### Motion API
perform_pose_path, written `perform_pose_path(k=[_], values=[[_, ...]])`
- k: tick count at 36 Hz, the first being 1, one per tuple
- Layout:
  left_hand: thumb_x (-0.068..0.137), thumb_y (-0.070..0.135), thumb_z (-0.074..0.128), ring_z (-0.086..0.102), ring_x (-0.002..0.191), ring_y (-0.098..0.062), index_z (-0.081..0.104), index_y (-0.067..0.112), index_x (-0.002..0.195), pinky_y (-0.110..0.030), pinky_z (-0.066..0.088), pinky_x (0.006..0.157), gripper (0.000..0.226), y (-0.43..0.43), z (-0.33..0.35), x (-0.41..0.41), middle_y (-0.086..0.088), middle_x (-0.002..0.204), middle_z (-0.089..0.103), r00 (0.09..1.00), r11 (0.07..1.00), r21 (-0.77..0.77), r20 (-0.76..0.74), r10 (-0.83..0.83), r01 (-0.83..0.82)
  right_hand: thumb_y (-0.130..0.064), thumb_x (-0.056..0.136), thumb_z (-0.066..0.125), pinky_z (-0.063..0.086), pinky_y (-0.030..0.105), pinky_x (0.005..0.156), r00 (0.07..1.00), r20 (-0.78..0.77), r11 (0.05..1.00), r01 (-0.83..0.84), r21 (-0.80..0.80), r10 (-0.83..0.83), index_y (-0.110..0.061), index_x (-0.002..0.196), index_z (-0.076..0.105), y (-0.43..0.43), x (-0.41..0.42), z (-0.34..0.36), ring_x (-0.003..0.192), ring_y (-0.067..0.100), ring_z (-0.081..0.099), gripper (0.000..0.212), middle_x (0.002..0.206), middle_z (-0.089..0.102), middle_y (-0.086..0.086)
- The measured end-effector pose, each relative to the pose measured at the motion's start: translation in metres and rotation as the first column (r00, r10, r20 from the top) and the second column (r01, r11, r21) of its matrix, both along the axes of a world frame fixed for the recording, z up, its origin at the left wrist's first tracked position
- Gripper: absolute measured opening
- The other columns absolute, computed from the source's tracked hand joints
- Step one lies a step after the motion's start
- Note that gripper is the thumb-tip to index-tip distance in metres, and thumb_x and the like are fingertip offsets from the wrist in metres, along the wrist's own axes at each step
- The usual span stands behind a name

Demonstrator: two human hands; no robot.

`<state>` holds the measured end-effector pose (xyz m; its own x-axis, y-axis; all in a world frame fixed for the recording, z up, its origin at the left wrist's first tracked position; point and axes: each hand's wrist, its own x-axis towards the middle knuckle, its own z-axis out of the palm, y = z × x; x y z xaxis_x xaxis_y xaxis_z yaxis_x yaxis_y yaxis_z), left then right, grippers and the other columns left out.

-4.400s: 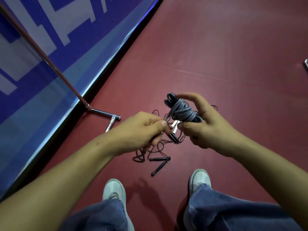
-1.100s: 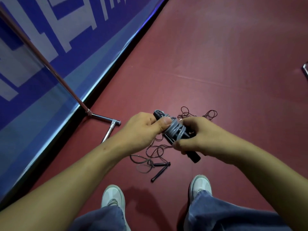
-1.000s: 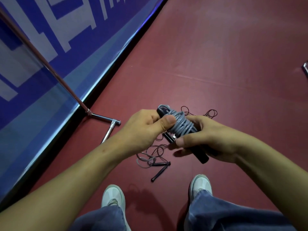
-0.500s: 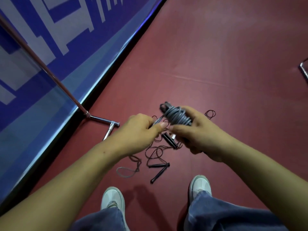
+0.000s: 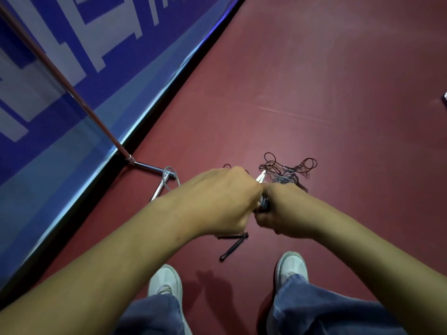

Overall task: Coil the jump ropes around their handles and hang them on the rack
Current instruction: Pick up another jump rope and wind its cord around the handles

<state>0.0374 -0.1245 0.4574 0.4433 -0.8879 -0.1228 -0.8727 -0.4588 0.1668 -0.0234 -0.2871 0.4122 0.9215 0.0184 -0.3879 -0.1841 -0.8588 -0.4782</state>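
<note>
My left hand (image 5: 217, 201) and my right hand (image 5: 283, 211) meet knuckle to knuckle above the floor, both curled round the grey jump rope (image 5: 280, 180). Only a bit of its grey coil, a white tip and the dark handle ends (image 5: 264, 204) show between the hands. A loose grey loop (image 5: 170, 177) swings out to the left by the rack foot. A second jump rope lies on the floor: a thin dark tangled cord (image 5: 289, 165) and two black handles (image 5: 232, 245) below my hands. The rack's metal pole (image 5: 72, 93) slants up at the left.
The rack's chrome foot (image 5: 154, 169) rests on the red floor (image 5: 314, 93) beside a blue-and-white banner wall (image 5: 72, 44). My two white shoes (image 5: 167, 281) and jeans legs fill the bottom of the view. Another metal piece peeks in at the right edge (image 5: 444, 101).
My hands have closed together and turned knuckles up, hiding the grey coil that was in plain view. The loose grey loop has swung left toward the rack foot.
</note>
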Motion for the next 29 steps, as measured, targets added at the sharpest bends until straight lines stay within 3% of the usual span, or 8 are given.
perform_pose_path(k=[3,7,12,15,19,23,25,29], values=[[0.087,0.032,0.063,0.065,0.068,-0.019,0.069,0.018,0.083,-0.038,0.053,0.059,0.016,0.013,-0.004,0.018,0.002,0.072,0.067,0.977,0.983,-0.179,-0.213,0.005,-0.044,-0.027,0.079,0.075,0.049,0.034,0.064,0.965,0.014,0.956,-0.259,-0.141,0.263,-0.031,0.087,0.053,0.009,-0.004,0.009,0.07,0.018,0.057,0.024,0.068,0.052,-0.011],[0.068,0.035,0.092,0.043,0.049,-0.005,0.066,0.016,0.062,-0.026,0.037,0.048,0.032,0.027,-0.005,0.039,0.004,0.052,0.054,0.899,0.922,-0.307,-0.428,0.089,-0.237,-0.029,0.079,0.074,0.046,0.034,0.056,0.926,0.083,0.926,-0.358,-0.115,0.369,-0.029,0.078,0.049,0.015,-0.01,0.018,0.059,0.01,0.051,0.025,0.064,0.051,-0.008],[0.062,0.053,0.081,0.044,0.053,-0.012,0.075,0.019,0.065,-0.03,0.036,0.054,0.034,0.041,-0.015,0.05,-0.006,0.053,0.053,0.678,0.838,-0.27,-0.719,0.152,-0.474,-0.024,0.078,0.074,0.05,0.036,0.055,0.945,0.162,0.948,-0.303,0.097,0.285,-0.025,0.084,0.058,0.015,-0.01,0.026,0.055,0.01,0.053,0.018,0.063,0.056,-0.005],[0.076,0.042,0.081,0.041,0.054,-0.019,0.073,0.015,0.068,-0.028,0.034,0.051,0.03,0.045,-0.024,0.048,-0.008,0.057,0.052,0.509,0.825,-0.229,-0.857,0.08,-0.517,-0.014,0.078,0.077,0.05,0.034,0.054,0.967,0.197,0.93,-0.215,0.299,0.161,-0.022,0.092,0.06,0.012,-0.014,0.031,0.056,0.009,0.057,0.023,0.07,0.063,0.0],[0.098,0.031,0.065,0.028,0.049,-0.015,0.066,-0.001,0.078,-0.027,0.028,0.051,0.038,0.042,-0.036,0.037,-0.002,0.052,0.036,0.311,0.822,-0.156,-0.95,0.026,-0.547,-0.001,0.082,0.08,0.049,0.037,0.049,0.972,0.206,0.778,-0.041,0.626,-0.115,-0.023,0.119,0.051,0.003,-0.016,0.036,0.059,0.021,0.06,0.052,0.079,0.067,0.015],[0.098,0.045,0.051,0.025,0.05,-0.017,0.073,0.006,0.082,-0.031,0.023,0.051,0.048,0.036,-0.036,0.025,-0.006,0.055,0.031,0.316,0.84,-0.093,-0.944,0.096,-0.534,0.01,0.089,0.067,0.036,0.023,0.04,0.913,0.171,0.592,0.091,0.801,-0.371,-0.023,0.12,0.055,-0.01,-0.01,0.038,0.049,0.016,0.046,0.046,0.067,0.053,0.004],[0.096,0.049,0.052,0.026,0.049,-0.017,0.075,0.011,0.081,-0.029,0.025,0.051,0.047,0.036,-0.033,0.02,-0.003,0.056,0.032,0.351,0.847,-0.068,-0.925,0.144,-0.527,0.006,0.091,0.067,0.033,0.021,0.041,0.886,0.135,0.577,0.167,0.8,-0.443,-0.025,0.11,0.057,-0.018,-0.006,0.036,0.046,0.016,0.043,0.038,0.064,0.051,0.003],[0.103,0.045,0.052,0.039,0.047,-0.008,0.077,0.021,0.084,-0.022,0.034,0.049,0.039,0.031,-0.019,0.016,0.01,0.051,0.042,0.652,0.904,-0.069,-0.716,0.25,-0.422,-0.01,0.091,0.074,0.03,0.027,0.046,0.871,0.019,0.614,0.33,0.717,-0.491,-0.027,0.102,0.053,-0.029,-0.001,0.023,0.051,0.021,0.04,0.029,0.058,0.054,0.007]])
